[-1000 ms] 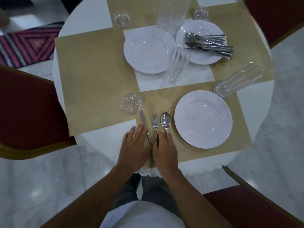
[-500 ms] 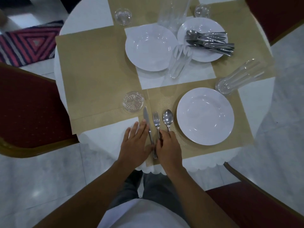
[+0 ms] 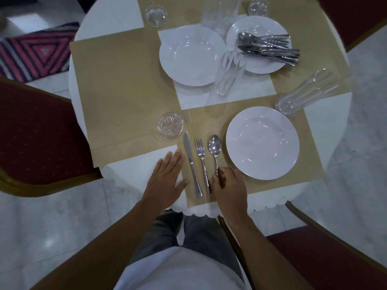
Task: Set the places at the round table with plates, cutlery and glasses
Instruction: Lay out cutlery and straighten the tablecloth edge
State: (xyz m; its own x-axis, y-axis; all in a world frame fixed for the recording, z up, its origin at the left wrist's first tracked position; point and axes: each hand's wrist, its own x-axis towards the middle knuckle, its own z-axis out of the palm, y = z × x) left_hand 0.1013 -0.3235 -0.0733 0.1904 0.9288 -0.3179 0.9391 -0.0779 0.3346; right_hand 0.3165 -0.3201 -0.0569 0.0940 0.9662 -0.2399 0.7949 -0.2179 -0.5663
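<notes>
Round white tabletop (image 3: 117,17), laid with gold placemats (image 3: 125,80), shown on a pale marble floor (image 3: 52,216). Red chairs (image 3: 37,132) are seen at 9, 1 and 5 o'clock, and a striped rug (image 3: 37,53) at 10 o'clock. At 6 o'clock a knife (image 3: 189,160), fork (image 3: 201,155) and spoon (image 3: 214,147) are laid side by side, at 9 o'clock of a plate (image 3: 262,143). Their long axes run from 6 to 12 o'clock, with blade, tines and bowl pointed to 12. The spoon handle is pinched in the grip of the right hand (image 3: 230,185). The grip of the left hand (image 3: 167,178) is released, with the fingers laid flat just beside the knife.
</notes>
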